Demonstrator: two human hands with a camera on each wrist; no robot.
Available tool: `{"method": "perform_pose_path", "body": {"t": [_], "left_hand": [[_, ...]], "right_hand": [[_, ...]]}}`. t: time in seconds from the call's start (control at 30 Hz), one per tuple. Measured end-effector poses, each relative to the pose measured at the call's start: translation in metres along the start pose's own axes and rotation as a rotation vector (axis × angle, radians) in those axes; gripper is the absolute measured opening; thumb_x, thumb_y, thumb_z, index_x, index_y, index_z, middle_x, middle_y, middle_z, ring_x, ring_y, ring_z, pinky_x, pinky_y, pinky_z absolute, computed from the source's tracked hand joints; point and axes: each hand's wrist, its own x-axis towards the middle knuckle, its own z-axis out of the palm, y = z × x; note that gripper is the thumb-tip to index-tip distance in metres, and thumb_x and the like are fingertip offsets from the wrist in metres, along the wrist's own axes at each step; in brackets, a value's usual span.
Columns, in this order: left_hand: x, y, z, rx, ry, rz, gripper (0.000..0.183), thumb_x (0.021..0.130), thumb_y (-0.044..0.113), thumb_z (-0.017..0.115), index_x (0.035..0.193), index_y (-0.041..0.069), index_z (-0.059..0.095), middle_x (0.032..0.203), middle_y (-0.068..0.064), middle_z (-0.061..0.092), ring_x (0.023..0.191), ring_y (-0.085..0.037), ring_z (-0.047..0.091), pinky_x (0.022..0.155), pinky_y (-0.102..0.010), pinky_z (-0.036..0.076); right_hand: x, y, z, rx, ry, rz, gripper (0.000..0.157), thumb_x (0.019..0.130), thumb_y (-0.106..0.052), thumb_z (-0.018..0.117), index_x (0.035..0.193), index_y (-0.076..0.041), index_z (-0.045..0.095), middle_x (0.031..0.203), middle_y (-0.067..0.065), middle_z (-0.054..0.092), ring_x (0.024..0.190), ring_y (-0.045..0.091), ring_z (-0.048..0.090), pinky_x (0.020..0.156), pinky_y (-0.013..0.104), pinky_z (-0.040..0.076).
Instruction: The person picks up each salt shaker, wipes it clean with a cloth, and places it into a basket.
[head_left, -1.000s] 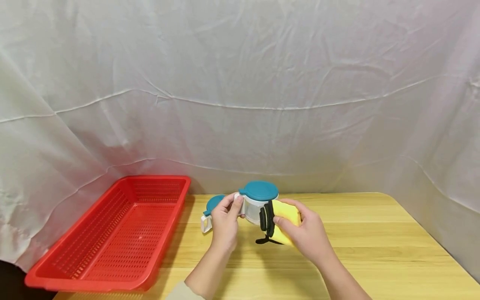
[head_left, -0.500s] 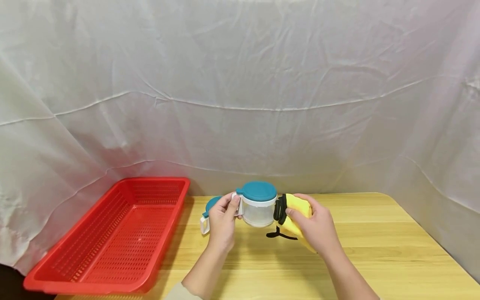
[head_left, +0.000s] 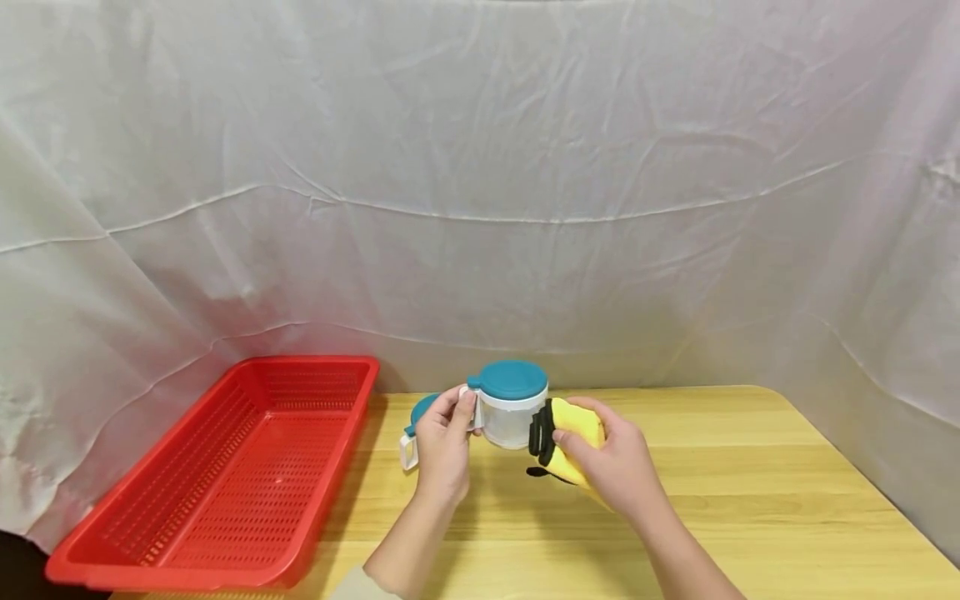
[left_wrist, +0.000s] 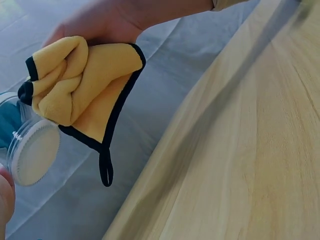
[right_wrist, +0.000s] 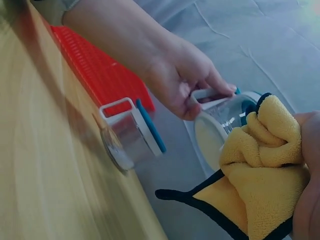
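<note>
My left hand grips the white handle of a clear jar with a blue-green lid, held above the table. A folded yellow cloth with black edging is pinched in my right hand, at the right side of the jar. In the left wrist view the cloth hangs with a black loop at its corner, and its folds meet the jar. A second lidded jar stands on the table, partly hidden behind my left hand in the head view.
On the left is a large red perforated plastic basket. The wooden table extends to the right of my hands. A pale grey cloth backdrop hangs behind the table and along its sides.
The yellow cloth first moved right along the jar's side, then came back left and overlaps the jar's right edge. The jar and my left hand shifted slightly left.
</note>
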Motion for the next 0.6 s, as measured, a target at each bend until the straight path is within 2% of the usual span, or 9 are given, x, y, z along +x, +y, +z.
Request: {"method": "perform_pose_path", "body": {"t": [0.3, 0.6], "left_hand": [[-0.001, 0.004, 0.001, 0.006, 0.036, 0.027, 0.029, 0.097, 0.016, 0.063, 0.113, -0.008, 0.065, 0.090, -0.001, 0.066, 0.075, -0.011, 0.055, 0.058, -0.015, 0.048], [0.000, 0.001, 0.001, 0.013, 0.048, 0.054, 0.029, 0.097, 0.016, 0.063, 0.111, -0.009, 0.065, 0.090, -0.001, 0.066, 0.074, -0.010, 0.055, 0.059, -0.016, 0.048]], "right_hand": [[-0.008, -0.004, 0.012, -0.045, 0.010, -0.052, 0.037, 0.080, -0.016, 0.079, 0.115, -0.021, 0.069, 0.084, 0.008, 0.061, 0.070, 0.017, 0.056, 0.054, 0.027, 0.052], [-0.012, -0.005, 0.016, 0.024, -0.073, -0.026, 0.037, 0.078, -0.016, 0.081, 0.113, -0.024, 0.070, 0.083, 0.008, 0.062, 0.068, 0.017, 0.059, 0.054, 0.029, 0.054]]}}
